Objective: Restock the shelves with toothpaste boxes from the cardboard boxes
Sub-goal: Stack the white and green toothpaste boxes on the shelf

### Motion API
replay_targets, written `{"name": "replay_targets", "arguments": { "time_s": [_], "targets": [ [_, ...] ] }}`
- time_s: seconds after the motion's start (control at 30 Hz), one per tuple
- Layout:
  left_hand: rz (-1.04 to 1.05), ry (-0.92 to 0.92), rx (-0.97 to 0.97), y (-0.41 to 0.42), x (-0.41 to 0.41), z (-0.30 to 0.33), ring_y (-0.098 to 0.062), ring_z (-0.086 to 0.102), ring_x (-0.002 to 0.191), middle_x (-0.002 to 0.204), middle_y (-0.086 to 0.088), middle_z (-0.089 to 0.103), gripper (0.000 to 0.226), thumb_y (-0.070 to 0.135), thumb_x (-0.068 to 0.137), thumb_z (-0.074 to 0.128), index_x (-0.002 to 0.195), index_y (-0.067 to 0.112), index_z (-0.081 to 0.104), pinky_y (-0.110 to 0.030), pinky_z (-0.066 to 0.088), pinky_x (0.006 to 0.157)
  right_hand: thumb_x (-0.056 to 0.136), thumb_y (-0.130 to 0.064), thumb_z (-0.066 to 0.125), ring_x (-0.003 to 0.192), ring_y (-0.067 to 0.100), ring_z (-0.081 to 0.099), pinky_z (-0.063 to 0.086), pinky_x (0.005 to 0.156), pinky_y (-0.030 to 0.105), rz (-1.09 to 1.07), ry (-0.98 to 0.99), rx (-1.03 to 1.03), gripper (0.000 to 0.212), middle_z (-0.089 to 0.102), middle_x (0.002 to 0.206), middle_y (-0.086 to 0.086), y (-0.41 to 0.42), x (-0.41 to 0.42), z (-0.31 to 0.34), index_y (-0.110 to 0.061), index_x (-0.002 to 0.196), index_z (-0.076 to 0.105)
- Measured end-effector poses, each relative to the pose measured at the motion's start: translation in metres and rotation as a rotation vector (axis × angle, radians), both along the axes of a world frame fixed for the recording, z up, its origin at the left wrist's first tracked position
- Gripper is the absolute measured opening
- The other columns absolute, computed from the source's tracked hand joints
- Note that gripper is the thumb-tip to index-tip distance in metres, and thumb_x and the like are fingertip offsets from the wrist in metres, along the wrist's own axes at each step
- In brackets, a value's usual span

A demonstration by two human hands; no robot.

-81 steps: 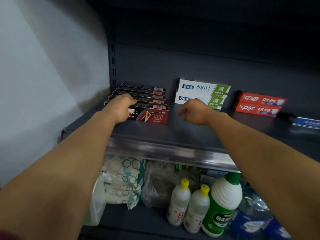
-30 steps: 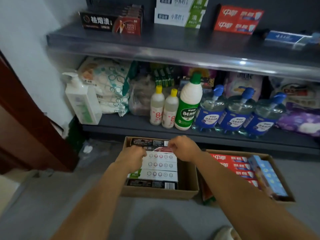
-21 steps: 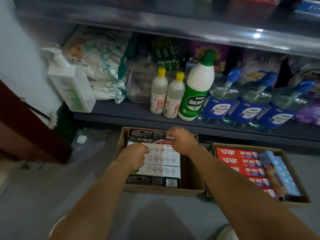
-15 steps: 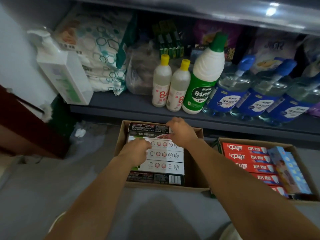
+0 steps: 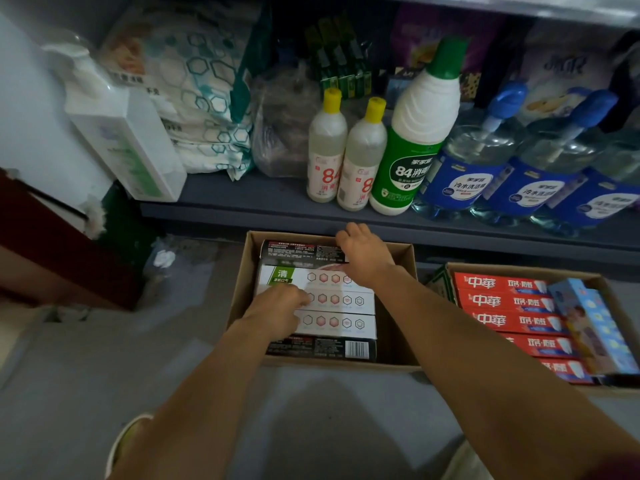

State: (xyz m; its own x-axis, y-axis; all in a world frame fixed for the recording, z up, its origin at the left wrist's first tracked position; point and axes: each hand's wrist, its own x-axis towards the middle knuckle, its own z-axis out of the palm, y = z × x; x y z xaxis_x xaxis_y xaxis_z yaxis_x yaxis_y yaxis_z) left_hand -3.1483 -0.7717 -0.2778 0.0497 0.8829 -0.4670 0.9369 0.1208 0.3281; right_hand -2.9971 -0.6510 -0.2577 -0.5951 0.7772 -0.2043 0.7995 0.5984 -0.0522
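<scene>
Inside the left cardboard box (image 5: 242, 299) the toothpaste boxes (image 5: 341, 299) lie flat, long axis left to right, with the left hand (image 5: 280, 311) resting loosely spread on their near-left part and the right hand (image 5: 363, 254), fingers straight, at their far-right end.

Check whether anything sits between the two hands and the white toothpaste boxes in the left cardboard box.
Nothing visible does. The left hand already rests on the white toothpaste boxes, and the right hand reaches over the open brown cardboard box, which has no lid.
</scene>
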Motion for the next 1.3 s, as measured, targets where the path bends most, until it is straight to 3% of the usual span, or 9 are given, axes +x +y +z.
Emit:
{"name": "replay_targets", "arguments": {
  "time_s": [0.2, 0.37, 0.57, 1.0, 1.17, 1.3],
  "targets": [
    [-0.038, 0.045, 0.007, -0.006, 0.009, 0.0, -0.02, 0.047, 0.125, 0.136, 0.0, 0.051, 0.049, 0.013, 0.088, 0.062, 0.134, 0.024, 0.053, -0.033, 0.042, 0.105, 0.085, -0.028, 0.069, 0.111, 0.029, 0.053, 0.044, 0.083, 0.037, -0.114, 0.083, -0.076, 0.045, 0.056, 0.121, 0.01, -0.006, 0.017, 0.014, -0.01, 0.12, 0.047],
    [-0.076, 0.086, 0.035, -0.006, 0.02, -0.002, -0.02, 0.048, 0.123, 0.133, -0.001, 0.051, 0.055, 0.01, 0.082, 0.07, 0.133, 0.019, 0.054, -0.031, 0.04, 0.105, 0.085, -0.032, 0.068, 0.108, 0.03, 0.055, 0.038, 0.072, 0.032, -0.158, 0.12, -0.088, 0.044, 0.058, 0.119, 0.011, -0.01, 0.029, 0.032, -0.012, 0.118, 0.047],
    [-0.147, 0.141, 0.075, -0.006, 0.023, -0.004, -0.021, 0.048, 0.122, 0.129, -0.004, 0.052, 0.06, 0.019, 0.076, 0.079, 0.13, 0.015, 0.054, -0.031, 0.041, 0.104, 0.085, -0.034, 0.069, 0.108, 0.029, 0.055, 0.038, 0.072, 0.031, -0.141, 0.128, -0.095, 0.046, 0.058, 0.119, 0.009, -0.015, 0.032, 0.037, -0.012, 0.119, 0.048],
    [-0.202, 0.144, 0.055, 0.003, 0.016, -0.004, -0.019, 0.048, 0.117, 0.125, -0.004, 0.053, 0.053, 0.024, 0.078, 0.077, 0.124, 0.014, 0.054, -0.03, 0.042, 0.098, 0.082, -0.034, 0.07, 0.102, 0.026, 0.057, 0.043, 0.071, 0.034, -0.148, 0.096, -0.159, 0.043, 0.061, 0.112, 0.008, -0.011, 0.038, 0.028, -0.014, 0.115, 0.05],
    [-0.153, 0.098, 0.007, 0.002, 0.01, 0.011, -0.022, 0.055, 0.107, 0.121, -0.005, 0.057, 0.049, 0.022, 0.08, 0.074, 0.123, 0.016, 0.05, -0.036, 0.049, 0.093, 0.082, -0.029, 0.07, 0.104, 0.029, 0.057, 0.049, 0.082, 0.04, -0.195, 0.109, -0.167, 0.04, 0.061, 0.113, 0.01, -0.006, 0.042, 0.036, -0.014, 0.115, 0.052],
    [-0.114, 0.025, -0.014, 0.002, 0.006, 0.026, -0.019, 0.054, 0.104, 0.121, -0.003, 0.056, 0.045, 0.022, 0.083, 0.072, 0.121, 0.021, 0.049, -0.032, 0.049, 0.09, 0.083, -0.029, 0.069, 0.107, 0.03, 0.056, 0.048, 0.083, 0.039, -0.189, 0.137, -0.153, 0.043, 0.06, 0.118, 0.011, -0.004, 0.046, 0.054, -0.013, 0.119, 0.053]
  ]
}}
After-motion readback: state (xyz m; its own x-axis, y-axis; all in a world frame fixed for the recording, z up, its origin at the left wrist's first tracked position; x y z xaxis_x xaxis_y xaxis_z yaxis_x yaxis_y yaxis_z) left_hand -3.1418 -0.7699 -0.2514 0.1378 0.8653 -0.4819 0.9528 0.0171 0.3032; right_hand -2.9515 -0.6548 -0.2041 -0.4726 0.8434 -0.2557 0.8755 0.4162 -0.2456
